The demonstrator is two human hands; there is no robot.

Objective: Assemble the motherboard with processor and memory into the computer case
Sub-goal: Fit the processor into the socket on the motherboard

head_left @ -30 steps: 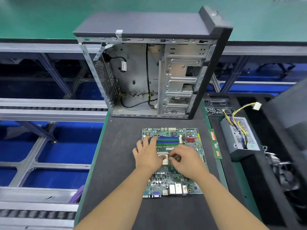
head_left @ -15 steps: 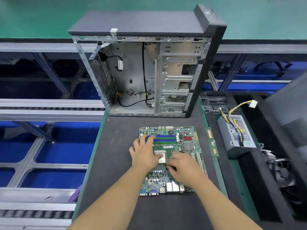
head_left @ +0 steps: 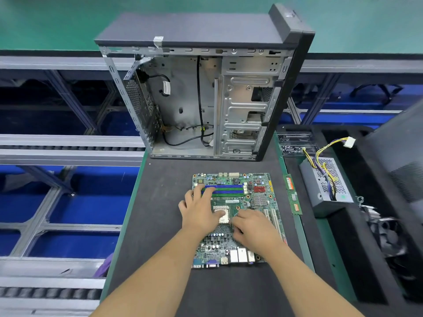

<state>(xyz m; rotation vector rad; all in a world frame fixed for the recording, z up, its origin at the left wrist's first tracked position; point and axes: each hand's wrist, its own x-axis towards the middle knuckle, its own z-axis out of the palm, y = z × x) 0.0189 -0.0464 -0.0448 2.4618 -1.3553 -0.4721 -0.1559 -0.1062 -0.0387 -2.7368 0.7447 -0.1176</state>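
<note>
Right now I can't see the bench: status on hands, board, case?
Left hand flat on board, fingers on memory slots. Right hand curled beside the processor; grip unclear. Case open, upright behind, cables loose inside.

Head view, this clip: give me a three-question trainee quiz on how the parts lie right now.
1. True or false: the motherboard is already mounted inside the computer case.
2. Which part lies on the mat just right of the motherboard? A) memory stick B) screwdriver C) fan
3. Fill in: the left hand and right hand both rest around the ____ in the middle of the board.

Key
1. False; it lies flat on the black mat in front of the open case.
2. A; the memory stick lies alongside the board's right edge.
3. processor.
</note>
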